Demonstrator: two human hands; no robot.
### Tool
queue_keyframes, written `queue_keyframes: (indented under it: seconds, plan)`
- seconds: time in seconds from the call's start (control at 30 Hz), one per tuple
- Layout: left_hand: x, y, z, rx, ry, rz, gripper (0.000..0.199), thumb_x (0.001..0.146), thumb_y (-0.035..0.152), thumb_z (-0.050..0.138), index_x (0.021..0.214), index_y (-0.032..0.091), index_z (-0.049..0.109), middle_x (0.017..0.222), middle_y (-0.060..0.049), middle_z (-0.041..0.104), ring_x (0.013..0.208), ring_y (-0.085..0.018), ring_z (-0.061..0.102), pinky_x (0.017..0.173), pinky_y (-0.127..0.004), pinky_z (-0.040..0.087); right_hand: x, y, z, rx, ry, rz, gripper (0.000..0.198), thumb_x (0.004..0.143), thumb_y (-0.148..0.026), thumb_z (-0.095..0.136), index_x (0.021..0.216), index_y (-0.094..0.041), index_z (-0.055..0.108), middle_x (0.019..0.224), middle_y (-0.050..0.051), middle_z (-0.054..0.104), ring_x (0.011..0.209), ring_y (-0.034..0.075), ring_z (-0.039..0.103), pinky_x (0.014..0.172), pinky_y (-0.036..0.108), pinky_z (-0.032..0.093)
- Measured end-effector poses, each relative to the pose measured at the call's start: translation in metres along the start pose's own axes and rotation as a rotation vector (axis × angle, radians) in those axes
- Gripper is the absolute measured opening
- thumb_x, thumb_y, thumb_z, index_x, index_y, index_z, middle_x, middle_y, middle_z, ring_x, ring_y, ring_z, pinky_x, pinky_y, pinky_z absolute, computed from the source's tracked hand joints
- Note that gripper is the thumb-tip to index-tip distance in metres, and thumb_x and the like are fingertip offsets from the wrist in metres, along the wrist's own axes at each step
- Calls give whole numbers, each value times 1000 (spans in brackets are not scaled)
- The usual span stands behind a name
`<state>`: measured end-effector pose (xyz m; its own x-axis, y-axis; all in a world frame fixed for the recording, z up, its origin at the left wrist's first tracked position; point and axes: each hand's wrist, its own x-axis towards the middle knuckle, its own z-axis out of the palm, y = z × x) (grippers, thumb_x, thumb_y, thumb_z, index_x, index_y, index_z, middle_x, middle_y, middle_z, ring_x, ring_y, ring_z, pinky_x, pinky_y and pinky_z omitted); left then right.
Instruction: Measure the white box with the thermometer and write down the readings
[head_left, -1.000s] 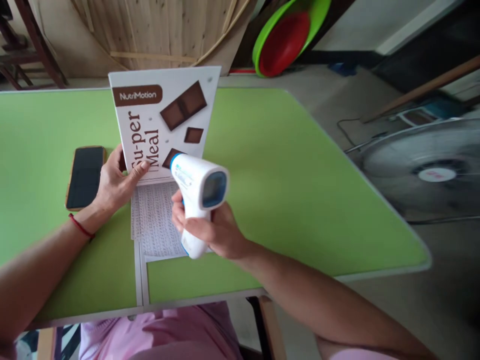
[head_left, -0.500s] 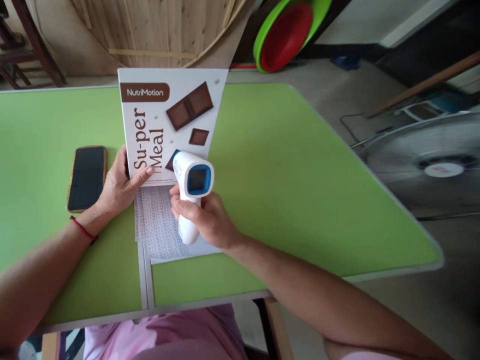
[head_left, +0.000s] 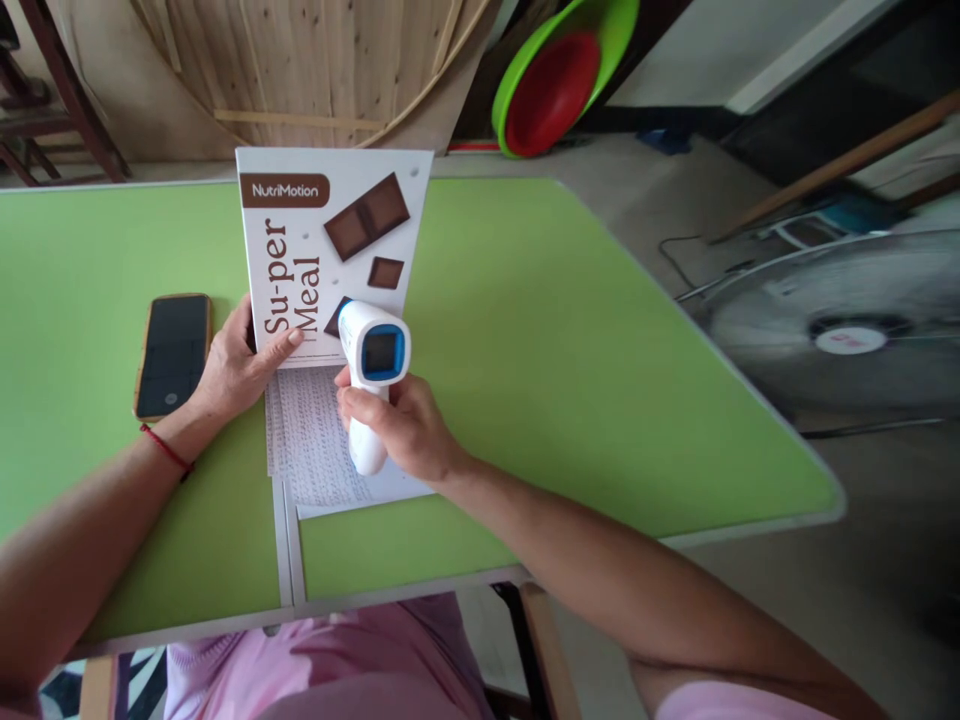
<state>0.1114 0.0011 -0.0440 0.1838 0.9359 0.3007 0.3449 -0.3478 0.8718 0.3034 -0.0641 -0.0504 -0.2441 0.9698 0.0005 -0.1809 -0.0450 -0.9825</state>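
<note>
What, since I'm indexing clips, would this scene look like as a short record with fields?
Left hand: grips the lower left of a white box, thumb on its front
Right hand: holds a white gun-shaped thermometer by the handle
Box print: NutriMotion, Su-per Meal, chocolate pieces
Thermometer-box contact: cannot tell
Table: green; bears paper covered in small marks and a dark-screened phone
Phone position: left of the left hand
Beyond table: red basin, green basin
Right of table: fan

A green-topped table (head_left: 540,400) was set on a grey floor (head_left: 862,560). Beyond it, a round wooden panel (head_left: 300,60) was flanked by dark wooden furniture (head_left: 69,80) and, rightward, by green and red basins (head_left: 551,95). A fan (head_left: 851,340) was placed at the right, and a pale wall (head_left: 727,45) was seen farther back.
</note>
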Motion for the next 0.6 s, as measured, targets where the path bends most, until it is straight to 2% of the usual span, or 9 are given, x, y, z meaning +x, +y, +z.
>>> queue_keyframes:
  seconds: [0.2, 0.3, 0.4, 0.5, 0.6]
  plan:
    - [0, 1, 0, 6, 14, -26, 47, 80, 64, 67, 103, 23, 62, 108, -6, 72, 96, -27, 67, 85, -42, 55, 1, -4, 0, -33, 6, -4, 25, 78, -41, 70, 79, -20, 57, 63, -5, 52, 57, 10, 48, 56, 29, 41]
    - [1, 1, -1, 26, 39, -57, 48, 78, 64, 70, 102, 23, 64, 106, -6, 72, 97, -28, 67, 88, -44, 54, 4, -7, -2, -77, -4, 43, 26, 74, -40, 73, 78, -20, 56, 64, -5, 52, 58, 11, 49, 57, 30, 42]
    - [3, 0, -4, 24, 55, -102, 48, 73, 62, 75, 100, 23, 67, 100, -6, 73, 92, -27, 68, 84, -44, 56, 5, -9, -4, -95, -33, 63, 29, 69, -36, 77, 79, -21, 55, 68, -5, 53, 62, 11, 50, 60, 30, 43]
    - [6, -3, -6, -30, 36, -143, 47, 70, 60, 79, 98, 23, 69, 100, -6, 74, 90, -27, 68, 79, -43, 57, 3, -13, -7, -142, -14, 29, 29, 69, -37, 78, 76, -21, 55, 67, -5, 52, 61, 11, 48, 60, 30, 43]
    - [6, -8, -7, -100, 33, -171, 48, 69, 59, 80, 99, 21, 71, 103, -9, 74, 91, -28, 68, 79, -44, 57, -2, -23, -13, -240, 73, -68, 27, 71, -38, 76, 75, -22, 56, 67, -4, 53, 61, 12, 48, 60, 31, 42]
